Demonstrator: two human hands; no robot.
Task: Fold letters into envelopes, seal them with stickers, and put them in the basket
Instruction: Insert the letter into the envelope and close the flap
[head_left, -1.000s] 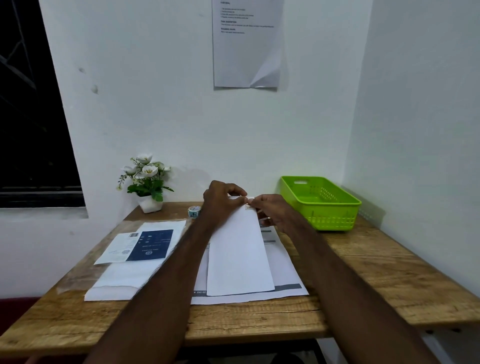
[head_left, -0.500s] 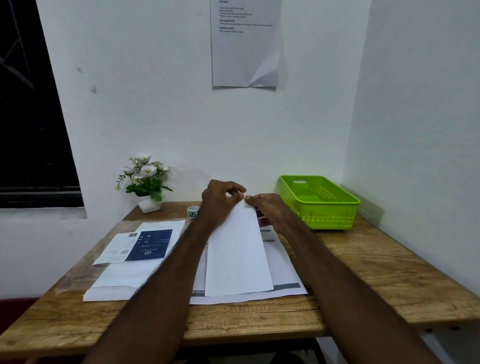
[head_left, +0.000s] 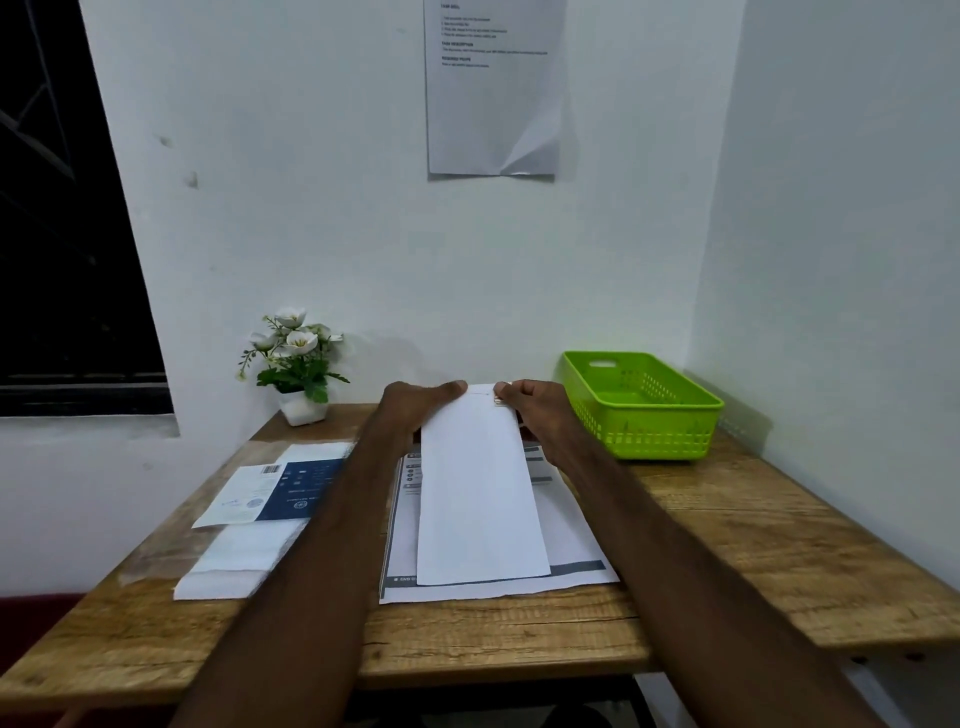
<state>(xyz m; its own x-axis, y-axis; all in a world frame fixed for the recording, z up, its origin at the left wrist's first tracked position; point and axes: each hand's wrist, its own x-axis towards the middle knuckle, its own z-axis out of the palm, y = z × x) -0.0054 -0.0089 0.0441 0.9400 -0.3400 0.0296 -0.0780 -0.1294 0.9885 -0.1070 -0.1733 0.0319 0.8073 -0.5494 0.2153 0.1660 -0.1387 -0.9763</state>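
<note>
Left hand (head_left: 415, 410) and right hand (head_left: 537, 413) both pinch envelope (head_left: 480, 493) far end, fingers curled; envelope over letter (head_left: 566, 540) on table (head_left: 779, 545); basket (head_left: 644, 410) right.

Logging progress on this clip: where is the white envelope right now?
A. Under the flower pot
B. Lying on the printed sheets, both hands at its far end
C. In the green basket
B: the white envelope lies on the printed sheets, left hand and right hand at its far end.

Wall notice (head_left: 496, 88) print illegibly small
</note>
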